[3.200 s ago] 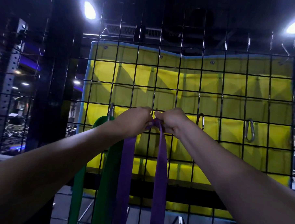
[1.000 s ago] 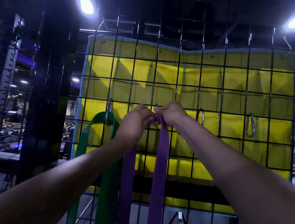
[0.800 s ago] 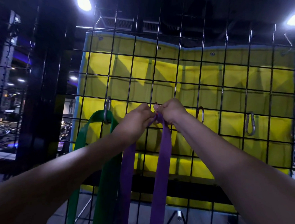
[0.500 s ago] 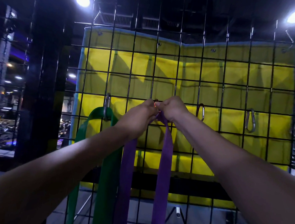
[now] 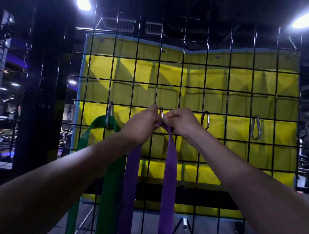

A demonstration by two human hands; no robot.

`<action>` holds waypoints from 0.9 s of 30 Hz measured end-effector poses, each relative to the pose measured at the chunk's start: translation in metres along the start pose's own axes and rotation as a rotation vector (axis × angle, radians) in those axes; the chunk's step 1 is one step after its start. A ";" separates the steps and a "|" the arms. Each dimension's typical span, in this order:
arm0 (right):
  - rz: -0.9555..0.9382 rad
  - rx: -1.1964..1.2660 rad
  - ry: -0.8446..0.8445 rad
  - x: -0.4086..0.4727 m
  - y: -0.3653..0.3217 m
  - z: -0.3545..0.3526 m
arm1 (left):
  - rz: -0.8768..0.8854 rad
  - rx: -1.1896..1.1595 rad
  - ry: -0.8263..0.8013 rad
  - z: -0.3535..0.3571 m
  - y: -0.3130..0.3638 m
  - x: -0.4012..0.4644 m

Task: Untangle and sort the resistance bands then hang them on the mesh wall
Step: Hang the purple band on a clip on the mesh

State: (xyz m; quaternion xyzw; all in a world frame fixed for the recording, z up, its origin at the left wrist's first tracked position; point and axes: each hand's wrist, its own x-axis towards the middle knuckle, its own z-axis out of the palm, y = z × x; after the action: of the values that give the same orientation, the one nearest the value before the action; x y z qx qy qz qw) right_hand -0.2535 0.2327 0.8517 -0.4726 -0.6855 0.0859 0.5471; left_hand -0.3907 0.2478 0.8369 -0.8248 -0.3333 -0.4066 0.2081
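Purple band [image 5: 169,170], long axis vertical, top loop pinched by curled left hand [image 5: 141,125] and right hand [image 5: 182,122] at carabiner [image 5: 161,112] directly above fingers

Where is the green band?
In the head view, the green band hangs on the leftmost carabiner of the mesh wall, just left of the purple band.
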 end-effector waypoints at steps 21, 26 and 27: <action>-0.068 0.004 -0.004 -0.038 0.019 0.013 | -0.332 -0.533 0.021 0.002 0.016 -0.033; -0.090 -0.073 0.041 -0.060 0.028 0.017 | -0.332 -0.613 -0.009 0.006 0.014 -0.055; -0.094 -0.100 0.076 -0.065 0.027 0.018 | -0.336 -0.618 -0.015 0.006 0.014 -0.058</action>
State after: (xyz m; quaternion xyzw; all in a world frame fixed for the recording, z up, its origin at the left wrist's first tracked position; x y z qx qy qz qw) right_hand -0.2561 0.2058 0.7838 -0.4697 -0.6891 0.0077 0.5518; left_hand -0.4034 0.2196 0.7852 -0.7853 -0.3271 -0.5109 -0.1235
